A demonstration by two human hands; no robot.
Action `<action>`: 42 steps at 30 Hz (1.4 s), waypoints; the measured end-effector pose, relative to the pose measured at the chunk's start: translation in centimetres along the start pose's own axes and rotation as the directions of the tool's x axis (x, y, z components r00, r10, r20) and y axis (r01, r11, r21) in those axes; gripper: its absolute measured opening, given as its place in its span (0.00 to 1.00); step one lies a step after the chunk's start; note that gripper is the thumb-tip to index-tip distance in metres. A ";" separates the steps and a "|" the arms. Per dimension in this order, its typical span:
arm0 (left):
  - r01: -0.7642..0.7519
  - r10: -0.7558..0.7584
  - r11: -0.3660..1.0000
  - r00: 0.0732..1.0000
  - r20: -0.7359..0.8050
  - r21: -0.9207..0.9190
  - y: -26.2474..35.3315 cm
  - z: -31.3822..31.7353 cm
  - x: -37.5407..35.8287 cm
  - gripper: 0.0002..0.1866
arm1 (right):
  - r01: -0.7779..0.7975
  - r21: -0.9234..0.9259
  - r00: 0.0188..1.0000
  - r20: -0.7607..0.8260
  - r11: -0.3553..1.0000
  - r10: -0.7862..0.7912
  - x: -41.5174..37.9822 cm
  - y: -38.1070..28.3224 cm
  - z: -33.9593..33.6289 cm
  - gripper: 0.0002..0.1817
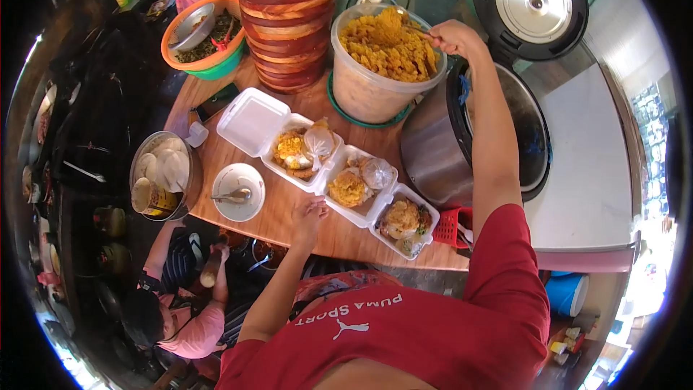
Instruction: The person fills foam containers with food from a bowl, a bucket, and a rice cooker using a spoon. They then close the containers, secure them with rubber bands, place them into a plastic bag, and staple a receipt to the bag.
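My right hand (pixel 455 37) is closed on the thin handle of what looks like a spoon (pixel 417 28), its other end sunk in yellow fried crumbs (pixel 386 43). The crumbs fill a tall translucent tub (pixel 372 95). My left hand (pixel 312 215) holds nothing, fingers loosely apart, beside the near edge of the open foam boxes. The left foam box (pixel 245 121) has its lid folded back and contains food, yellow crumbs and a tied clear bag. Similar food and a bag sit in the middle foam box (pixel 361 186). The right foam compartment (pixel 404 224) has food and greens.
A white bowl with a spoon (pixel 239 209) stands left of the boxes. Behind are stacked brown wooden bowls (pixel 289 22) and an orange basin (pixel 177 32). A large open rice cooker (pixel 437 141) and a red basket (pixel 453 227) flank the right. A person in pink (pixel 195 325) works lower left.
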State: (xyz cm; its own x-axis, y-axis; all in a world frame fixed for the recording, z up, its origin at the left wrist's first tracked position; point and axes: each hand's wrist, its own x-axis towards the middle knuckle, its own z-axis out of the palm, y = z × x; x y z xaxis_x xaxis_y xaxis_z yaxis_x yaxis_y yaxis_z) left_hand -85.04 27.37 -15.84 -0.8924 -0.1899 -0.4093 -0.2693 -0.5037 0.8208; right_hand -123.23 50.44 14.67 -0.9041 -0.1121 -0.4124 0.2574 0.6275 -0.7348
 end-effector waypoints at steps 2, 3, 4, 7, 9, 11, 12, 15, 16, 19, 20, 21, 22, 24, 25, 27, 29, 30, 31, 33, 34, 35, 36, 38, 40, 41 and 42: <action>0.038 -0.038 0.999 0.999 0.003 0.024 -0.5 0.3 0.0 0.10 | 0.042 0.072 0.998 0.040 0.997 -0.045 -2.4 0.6 -0.4 0.13; 0.027 -0.027 1.000 1.000 -0.005 -0.013 -0.7 0.7 -0.3 0.09 | 0.056 0.099 0.997 0.044 0.994 -0.060 -4.0 1.1 -0.3 0.14; 0.035 -0.035 0.999 0.999 0.023 -0.009 -0.8 1.0 -0.4 0.09 | 0.094 0.113 0.991 0.082 0.989 -0.103 -6.2 1.5 -0.3 0.14; 0.070 -0.073 0.997 0.991 0.116 0.035 -1.7 1.7 -1.0 0.07 | 0.224 0.051 0.970 0.088 0.973 -0.228 -14.1 3.6 1.0 0.15; 0.073 -0.091 0.992 0.979 0.181 0.104 -2.5 2.3 -1.2 0.07 | 0.194 0.030 0.979 0.053 0.981 -0.195 -19.3 5.8 2.3 0.15; 0.105 -0.130 0.988 0.960 0.250 0.112 -3.4 3.2 -1.8 0.07 | 0.169 0.066 0.981 0.080 0.983 -0.174 -23.0 8.8 3.3 0.16; 0.119 -0.147 0.986 0.949 0.280 0.115 -3.8 3.8 -2.2 0.07 | 0.102 0.094 0.990 0.088 0.990 -0.110 -24.7 10.3 3.9 0.17; 0.152 -0.211 0.970 0.916 0.341 0.192 -4.6 5.3 -3.0 0.08 | -0.025 0.069 0.999 0.036 0.997 0.023 -29.4 15.0 6.0 0.17; 0.156 -0.229 0.962 0.909 0.349 0.223 -4.8 5.8 -3.1 0.08 | 0.010 0.036 1.000 0.010 0.999 -0.010 -30.2 17.7 7.0 0.17; 0.166 -0.266 0.945 0.891 0.368 0.282 -5.9 7.4 -2.9 0.10 | -0.038 -0.102 0.990 -0.141 0.994 0.023 -32.2 24.5 10.3 0.16; 0.166 -0.264 0.947 0.890 0.371 0.277 -6.2 8.0 -2.7 0.10 | -0.025 -0.163 0.981 -0.196 0.986 -0.008 -32.6 26.4 11.4 0.15; 0.167 -0.263 0.948 0.889 0.374 0.272 -6.5 8.5 -2.7 0.11 | -0.016 -0.224 0.968 -0.248 0.975 -0.041 -33.0 28.2 12.6 0.15; 0.187 -0.276 0.947 0.889 0.364 0.261 -6.7 9.1 -2.7 0.12 | -0.011 -0.285 0.952 -0.296 0.958 -0.077 -33.3 29.4 13.5 0.14; 0.222 -0.294 0.947 0.892 0.343 0.234 -7.0 10.2 -2.4 0.13 | 0.038 -0.336 0.916 -0.364 0.941 -0.167 -33.5 30.7 15.1 0.13; 0.220 -0.295 0.945 0.891 0.345 0.242 -7.1 10.6 -2.3 0.14 | 0.060 -0.361 0.894 -0.395 0.931 -0.211 -33.6 31.0 15.6 0.13; 0.214 -0.296 0.943 0.889 0.349 0.256 -7.3 11.4 -2.0 0.17 | 0.029 -0.377 0.902 -0.389 0.926 -0.187 -33.8 31.2 15.8 0.13; 0.223 -0.312 0.935 0.887 0.340 0.277 -7.3 11.9 -1.7 0.18 | 0.002 -0.388 0.904 -0.394 0.921 -0.168 -34.0 31.2 16.0 0.13; 0.227 -0.320 0.931 0.886 0.336 0.287 -7.6 12.0 -1.6 0.19 | -0.011 -0.391 0.900 -0.404 0.920 -0.161 -34.0 31.3 16.1 0.13; 0.228 -0.322 0.930 0.883 0.342 0.287 -7.8 11.9 -1.5 0.20 | -0.023 -0.394 0.897 -0.414 0.919 -0.155 -33.9 31.3 16.1 0.14; 0.228 -0.322 0.932 0.879 0.353 0.282 -8.1 11.8 -1.3 0.21 | 0.013 -0.377 0.882 -0.432 0.926 -0.188 -33.9 31.5 16.0 0.13; 0.223 -0.321 0.930 0.880 0.349 0.291 -8.2 11.8 -1.2 0.21 | 0.033 -0.371 0.875 -0.438 0.928 -0.206 -33.8 31.6 15.9 0.13; 0.220 -0.322 0.927 0.882 0.345 0.303 -8.3 11.6 -1.3 0.20 | 0.024 -0.357 0.875 -0.444 0.934 -0.192 -33.8 31.9 15.9 0.13; 0.216 -0.323 0.924 0.882 0.343 0.314 -8.0 11.6 -1.5 0.20 | 0.015 -0.343 0.875 -0.451 0.939 -0.179 -33.6 32.1 16.0 0.13; 0.216 -0.318 0.924 0.893 0.319 0.317 -7.3 11.5 -2.2 0.20 | -0.019 -0.316 0.879 -0.458 0.948 -0.135 -33.5 32.4 15.9 0.13; 0.206 -0.304 0.926 0.904 0.301 0.315 -7.0 10.8 -2.7 0.19 | -0.069 -0.288 0.888 -0.453 0.955 -0.073 -33.7 32.3 15.9 0.14; 0.195 -0.292 0.929 0.909 0.298 0.315 -6.8 10.4 -2.9 0.19 | -0.045 -0.296 0.883 -0.458 0.954 -0.100 -33.7 32.4 16.1 0.14; 0.184 -0.279 0.932 0.914 0.296 0.312 -6.6 10.0 -3.0 0.19 | -0.021 -0.308 0.878 -0.461 0.951 -0.130 -33.7 32.5 16.1 0.14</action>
State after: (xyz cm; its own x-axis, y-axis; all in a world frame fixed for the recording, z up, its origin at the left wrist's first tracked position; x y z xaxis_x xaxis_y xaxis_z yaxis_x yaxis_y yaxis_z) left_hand -84.17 39.71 -16.08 -0.8474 0.2161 -0.4851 -0.5278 -0.2419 0.8142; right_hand -78.93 62.22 -4.03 -0.9843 0.1757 -0.0184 0.1591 0.8363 -0.5247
